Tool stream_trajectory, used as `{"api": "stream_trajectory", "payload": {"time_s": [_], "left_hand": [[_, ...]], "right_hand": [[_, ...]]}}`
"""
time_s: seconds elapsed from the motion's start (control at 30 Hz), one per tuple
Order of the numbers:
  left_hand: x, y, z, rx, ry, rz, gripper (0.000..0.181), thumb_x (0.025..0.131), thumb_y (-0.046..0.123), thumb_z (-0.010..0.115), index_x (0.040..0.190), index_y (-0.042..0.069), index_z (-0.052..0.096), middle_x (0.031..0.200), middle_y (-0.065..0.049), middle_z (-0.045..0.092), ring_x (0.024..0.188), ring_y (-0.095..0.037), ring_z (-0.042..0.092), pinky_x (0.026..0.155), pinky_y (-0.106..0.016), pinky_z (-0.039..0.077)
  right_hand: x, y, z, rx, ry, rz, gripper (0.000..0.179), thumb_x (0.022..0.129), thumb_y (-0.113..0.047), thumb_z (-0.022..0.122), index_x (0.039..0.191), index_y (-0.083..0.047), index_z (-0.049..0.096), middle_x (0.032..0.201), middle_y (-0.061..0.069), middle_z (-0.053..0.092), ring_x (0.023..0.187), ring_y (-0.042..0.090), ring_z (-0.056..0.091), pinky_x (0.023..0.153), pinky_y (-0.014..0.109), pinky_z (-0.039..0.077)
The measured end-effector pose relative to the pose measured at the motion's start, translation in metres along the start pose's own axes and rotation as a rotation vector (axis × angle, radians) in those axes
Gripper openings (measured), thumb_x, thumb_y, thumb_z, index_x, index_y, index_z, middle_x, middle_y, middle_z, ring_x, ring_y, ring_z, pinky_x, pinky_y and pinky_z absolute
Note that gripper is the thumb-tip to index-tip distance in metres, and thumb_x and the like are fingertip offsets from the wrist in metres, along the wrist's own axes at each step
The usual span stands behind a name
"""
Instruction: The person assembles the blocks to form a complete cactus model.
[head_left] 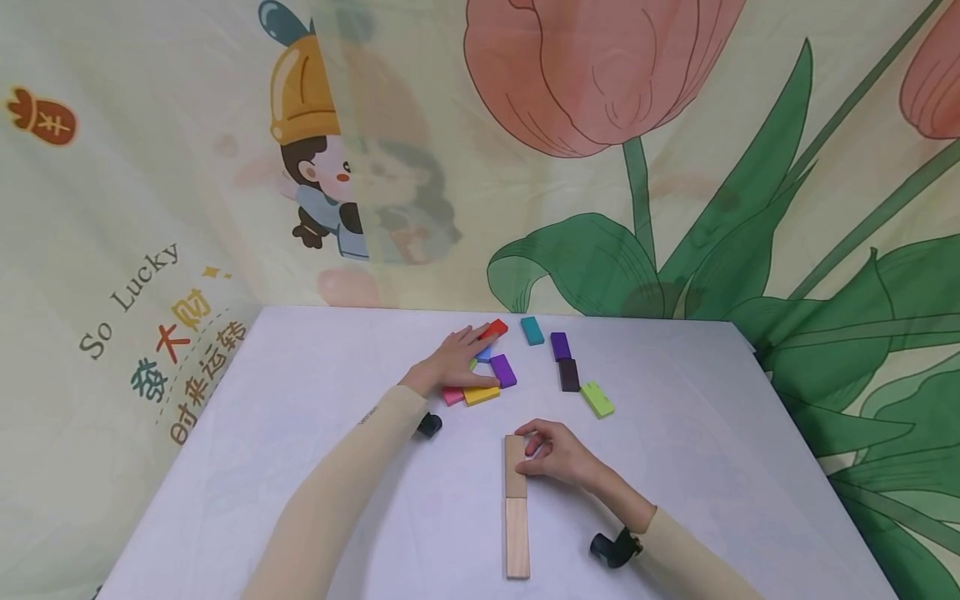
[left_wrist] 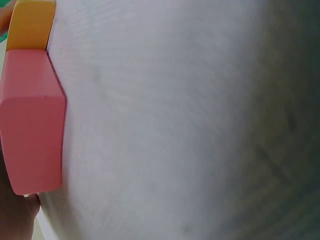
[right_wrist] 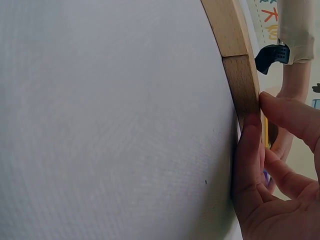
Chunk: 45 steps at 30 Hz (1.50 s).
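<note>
Two plain wooden blocks lie end to end in a straight line on the white table. My right hand (head_left: 558, 454) pinches the farther wooden block (head_left: 514, 467) at its far end, between thumb and fingers. The nearer wooden block (head_left: 517, 537) touches it, as the right wrist view also shows. My left hand (head_left: 450, 360) lies with fingers stretched over a cluster of coloured blocks. Around it show a red block (head_left: 495, 329), a blue block (head_left: 484, 354), a purple block (head_left: 503, 371), a yellow block (head_left: 482, 396) and a pink block (left_wrist: 32, 140). The hand partly hides a green one.
Right of the cluster lie a teal block (head_left: 532, 331), a second purple block (head_left: 560, 346), a black block (head_left: 569, 375) and a lime green block (head_left: 597, 400). A printed cloth (head_left: 420, 167) hangs behind the white table (head_left: 675, 500). Both wrists carry a small black camera (head_left: 617, 549).
</note>
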<state>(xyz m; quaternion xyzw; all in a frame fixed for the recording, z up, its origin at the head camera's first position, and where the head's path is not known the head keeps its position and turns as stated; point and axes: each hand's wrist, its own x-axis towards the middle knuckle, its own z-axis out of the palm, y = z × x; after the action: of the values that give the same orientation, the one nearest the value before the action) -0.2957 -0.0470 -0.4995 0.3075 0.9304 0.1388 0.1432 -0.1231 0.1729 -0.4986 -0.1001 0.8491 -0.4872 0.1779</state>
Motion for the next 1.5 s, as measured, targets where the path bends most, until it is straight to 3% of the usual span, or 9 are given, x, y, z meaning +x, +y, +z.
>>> {"api": "stream_trajectory", "payload": {"time_s": [0.47,0.63,0.77,0.97,1.2,1.4,1.5], "left_hand": [[0.001,-0.001,0.000,-0.007,0.001,-0.009,0.097,0.077,0.071,0.057,0.156,0.032,0.016,0.166,0.004,0.005,0.153,-0.031,0.006,0.122,-0.055,0.011],[0.001,0.000,-0.002,0.010,0.003,-0.008,0.096,0.078,0.071,0.056,0.156,0.030,0.016,0.166,0.003,0.004,0.153,-0.032,0.006,0.123,-0.054,0.010],[0.000,0.000,-0.002,0.016,0.001,-0.010,0.096,0.078,0.072,0.056,0.156,0.030,0.016,0.166,0.004,0.004,0.153,-0.032,0.007,0.122,-0.054,0.010],[-0.001,0.001,-0.002,0.014,0.001,-0.003,0.095,0.079,0.071,0.056,0.156,0.029,0.018,0.166,0.002,0.006,0.152,-0.033,0.007,0.122,-0.056,0.012],[-0.002,0.001,-0.003,-0.005,0.003,0.010,0.096,0.079,0.070,0.057,0.156,0.028,0.018,0.166,0.002,0.004,0.152,-0.034,0.006,0.122,-0.055,0.009],[-0.002,0.000,-0.002,0.000,0.000,0.010,0.096,0.079,0.071,0.056,0.156,0.029,0.016,0.166,0.004,0.003,0.153,-0.033,0.005,0.123,-0.052,0.008],[-0.001,0.001,-0.001,0.003,0.003,0.005,0.096,0.079,0.071,0.057,0.156,0.029,0.017,0.166,0.004,0.004,0.153,-0.032,0.006,0.123,-0.052,0.009]], "right_hand": [[0.003,0.000,-0.002,-0.026,0.028,0.017,0.045,0.079,-0.017,0.079,0.118,-0.003,0.062,0.080,0.004,0.060,0.065,0.011,0.052,0.056,0.018,0.047],[0.016,-0.010,-0.009,-0.005,0.119,0.028,0.038,0.084,-0.021,0.075,0.116,-0.003,0.063,0.080,0.005,0.060,0.062,0.013,0.054,0.055,0.019,0.047],[0.030,-0.025,-0.008,-0.016,0.119,0.009,0.034,0.087,-0.021,0.071,0.115,-0.003,0.064,0.081,0.006,0.061,0.061,0.013,0.055,0.055,0.020,0.050],[0.049,-0.043,0.013,-0.109,0.094,-0.054,0.031,0.089,-0.025,0.069,0.112,-0.004,0.066,0.078,0.003,0.060,0.062,0.013,0.054,0.053,0.021,0.047],[0.063,-0.060,0.040,-0.190,0.172,-0.128,0.032,0.089,-0.025,0.068,0.107,0.000,0.069,0.067,0.001,0.056,0.058,0.010,0.048,0.049,0.019,0.038],[0.068,-0.069,0.060,-0.220,0.211,-0.111,0.029,0.090,-0.026,0.066,0.104,-0.001,0.068,0.054,-0.003,0.042,0.048,0.010,0.041,0.044,0.020,0.028],[0.069,-0.071,0.065,-0.251,0.226,-0.115,0.028,0.091,-0.027,0.065,0.104,-0.003,0.068,0.054,-0.003,0.042,0.049,0.010,0.043,0.044,0.021,0.028]]}}
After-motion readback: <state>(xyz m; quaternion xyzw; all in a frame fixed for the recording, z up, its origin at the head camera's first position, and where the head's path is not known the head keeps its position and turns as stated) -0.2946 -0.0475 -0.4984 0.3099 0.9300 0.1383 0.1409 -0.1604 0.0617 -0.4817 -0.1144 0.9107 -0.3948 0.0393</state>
